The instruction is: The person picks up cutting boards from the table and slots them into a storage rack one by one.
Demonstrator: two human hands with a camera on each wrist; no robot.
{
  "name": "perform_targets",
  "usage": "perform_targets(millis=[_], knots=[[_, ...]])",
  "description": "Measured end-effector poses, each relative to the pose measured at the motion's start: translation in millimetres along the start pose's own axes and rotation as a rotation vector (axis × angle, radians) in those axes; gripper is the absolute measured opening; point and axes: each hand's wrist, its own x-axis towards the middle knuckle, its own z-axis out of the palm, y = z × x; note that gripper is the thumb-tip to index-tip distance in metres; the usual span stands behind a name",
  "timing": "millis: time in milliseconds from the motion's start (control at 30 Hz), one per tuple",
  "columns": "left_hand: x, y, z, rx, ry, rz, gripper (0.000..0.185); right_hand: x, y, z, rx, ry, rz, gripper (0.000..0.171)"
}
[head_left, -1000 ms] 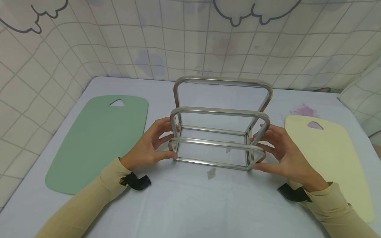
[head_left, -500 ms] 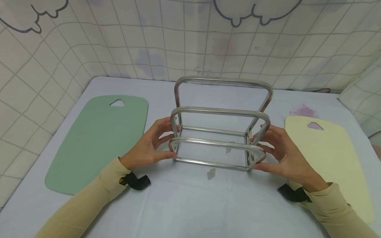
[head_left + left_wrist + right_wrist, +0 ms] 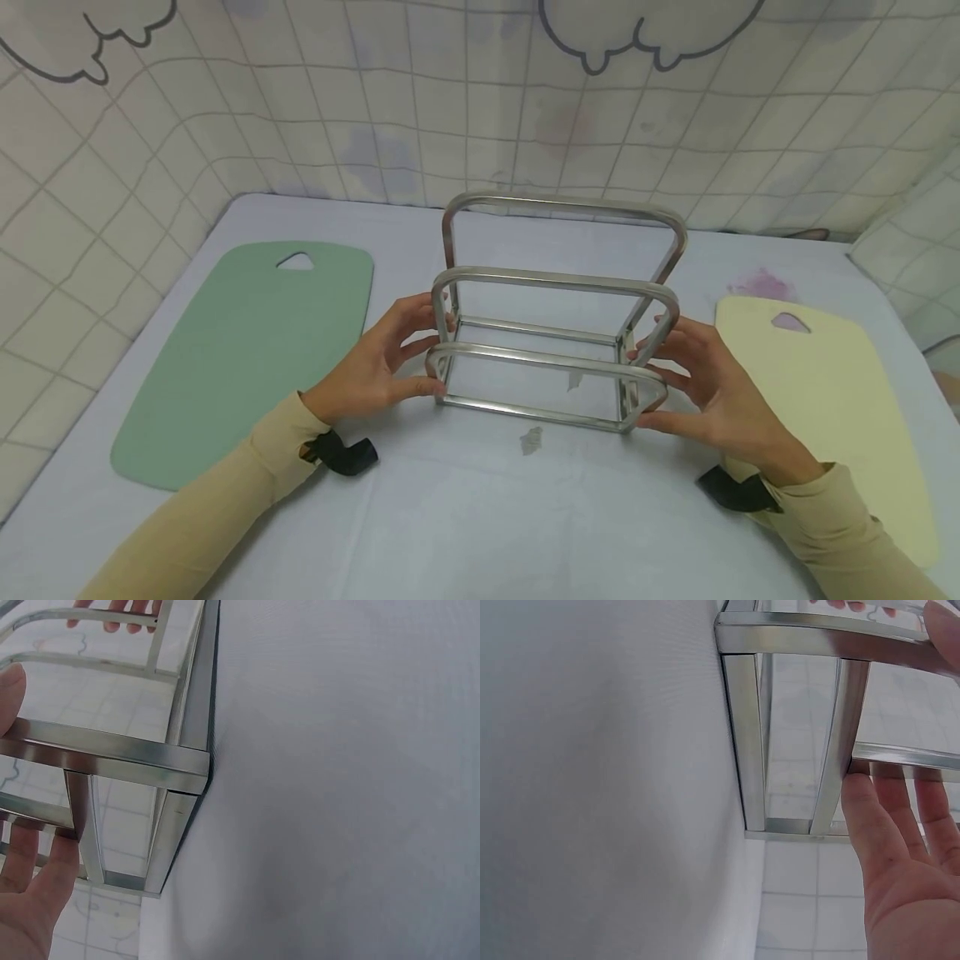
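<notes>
A silver metal rack point(image 3: 555, 281) with several rounded loops of rising height stands upright on the white-covered table. My left hand point(image 3: 371, 367) holds its left end, the thumb on the low front loop and the fingers against the middle loop. At the opposite end my right hand point(image 3: 716, 387) grips the rack the same way. Both wrist views show fingertips pressed to the metal bars; in the left wrist view, the rack's base frame point(image 3: 112, 750) meets the cloth. A green cutting board point(image 3: 240, 358) lies flat on the left, a pale yellow one point(image 3: 832, 400) on the right, partly under my right arm.
A white cloth with a grid pattern point(image 3: 480, 108) hangs behind and along the left of the table point(image 3: 480, 525). A grey patch point(image 3: 531, 440) marks the cover in front of the rack, and a pink stain point(image 3: 763, 284) lies behind the yellow board.
</notes>
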Motion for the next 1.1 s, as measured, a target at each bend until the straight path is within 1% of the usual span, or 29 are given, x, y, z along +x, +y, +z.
perform_targets(millis=[233, 400, 733, 933, 1100], knots=[[0.1, -2.5, -0.4, -0.022, 0.001, 0.000, 0.096, 0.4, 0.5, 0.5, -0.016, 0.002, 0.014, 0.112], [1.2, -3.4, -0.9, -0.011, -0.002, -0.007, 0.096, 0.8, 0.7, 0.2, -0.007, 0.001, 0.012, 0.111], [5.6, 0.5, -2.8, 0.005, -0.016, -0.025, 0.098, 1.5, 1.3, -1.4, -0.021, 0.009, 0.032, 0.111], [6.5, 2.0, -3.7, 0.008, -0.009, -0.050, 0.099, 3.2, 1.6, -1.2, -0.021, 0.003, 0.037, 0.110], [7.6, 0.4, -5.0, 0.008, -0.006, -0.049, 0.098, 6.6, 2.2, -1.5, -0.027, -0.002, 0.037, 0.109]])
